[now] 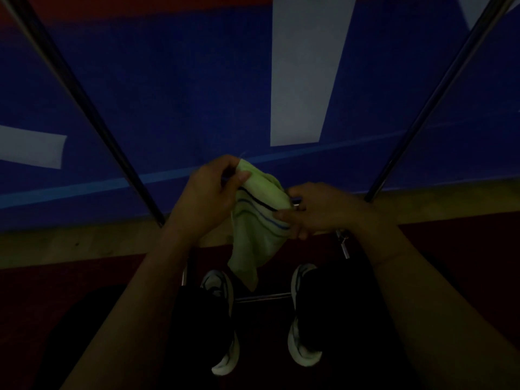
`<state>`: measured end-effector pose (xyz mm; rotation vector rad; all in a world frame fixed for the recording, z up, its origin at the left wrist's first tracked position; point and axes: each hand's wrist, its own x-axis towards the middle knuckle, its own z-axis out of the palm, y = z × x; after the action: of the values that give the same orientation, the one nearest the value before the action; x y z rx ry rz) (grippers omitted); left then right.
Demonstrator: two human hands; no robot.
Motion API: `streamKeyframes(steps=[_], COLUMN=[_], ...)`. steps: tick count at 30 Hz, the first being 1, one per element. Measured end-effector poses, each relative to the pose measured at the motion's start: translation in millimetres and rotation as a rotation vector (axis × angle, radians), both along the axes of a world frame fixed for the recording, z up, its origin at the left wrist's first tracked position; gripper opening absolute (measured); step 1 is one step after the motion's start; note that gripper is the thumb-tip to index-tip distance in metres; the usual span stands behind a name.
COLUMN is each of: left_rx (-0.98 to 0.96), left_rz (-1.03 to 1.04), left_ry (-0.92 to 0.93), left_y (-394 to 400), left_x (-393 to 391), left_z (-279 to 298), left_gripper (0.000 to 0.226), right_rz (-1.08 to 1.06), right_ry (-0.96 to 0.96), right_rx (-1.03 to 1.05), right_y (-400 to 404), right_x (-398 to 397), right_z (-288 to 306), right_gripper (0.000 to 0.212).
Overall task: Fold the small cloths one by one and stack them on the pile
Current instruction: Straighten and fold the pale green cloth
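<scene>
A small light-green cloth [259, 220] with thin dark and blue stripes hangs in the air in front of me, crumpled, its lower corner dangling toward my feet. My left hand [208, 192] pinches its upper corner between thumb and fingers. My right hand [318, 209] grips the cloth's right edge at the stripes, fingers curled round the fabric. The scene is very dim. No pile of folded cloths shows in this view.
Two slanted metal poles [84, 108] [439, 99] rise at left and right. A blue panel with white shapes [306, 68] fills the background above a wooden strip [84, 243]. My shoes [222, 319] stand on dark red floor beside a low metal frame bar [261, 297].
</scene>
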<state>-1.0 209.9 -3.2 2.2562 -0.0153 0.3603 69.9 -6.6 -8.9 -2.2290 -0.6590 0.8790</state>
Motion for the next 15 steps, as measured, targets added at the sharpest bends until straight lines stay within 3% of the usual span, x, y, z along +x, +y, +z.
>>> streamKeyframes(steps=[7, 13, 15], left_rx=[0.080, 0.129, 0.137], left_rz=[0.125, 0.202, 0.210], left_ry=[0.024, 0.077, 0.074], left_y=[17.6, 29.4, 31.0], left_x=[-1.0, -0.6, -0.6], left_z=[1.3, 1.4, 1.3], left_gripper=[0.014, 0.006, 0.004], right_rz=[0.085, 0.130, 0.210], right_ry=[0.170, 0.100, -0.041], right_rx=[-0.009, -0.005, -0.114], right_y=[-0.1, -4.2, -2.3], right_x=[-8.8, -8.3, -6.9], right_z=[6.5, 3.4, 1.7], right_gripper=[0.032, 0.019, 0.022])
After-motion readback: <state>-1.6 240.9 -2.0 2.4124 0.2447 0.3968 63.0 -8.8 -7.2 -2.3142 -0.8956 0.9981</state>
